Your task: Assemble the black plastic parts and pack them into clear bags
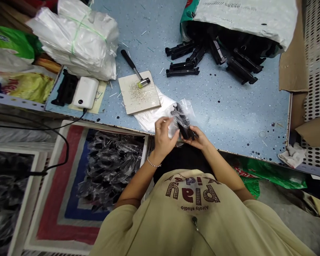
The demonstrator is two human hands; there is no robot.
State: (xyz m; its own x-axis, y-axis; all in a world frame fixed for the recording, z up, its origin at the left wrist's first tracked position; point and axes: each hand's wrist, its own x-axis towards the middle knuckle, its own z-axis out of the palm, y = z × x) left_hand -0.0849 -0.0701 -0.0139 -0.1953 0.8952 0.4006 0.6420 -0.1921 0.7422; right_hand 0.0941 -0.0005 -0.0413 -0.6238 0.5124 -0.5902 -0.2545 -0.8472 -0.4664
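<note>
In the head view, the black part [185,131] lies partly inside a clear plastic bag [188,107], between the hands at the edge of the blue table [216,113]; the right hand [198,138] pinches its near end between thumb and fingers; the left hand [164,137] curls beside the bag, thumb apart from fingers, whether gripping film I cannot tell.

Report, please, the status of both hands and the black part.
Left hand at clear bag. Right hand holding black part, bag over it. Hammer aside on board.

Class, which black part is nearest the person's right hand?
The black part in clear plastic: the right hand grips it, while the bare ones by the green-and-white sack lie farther off on the table.
</note>
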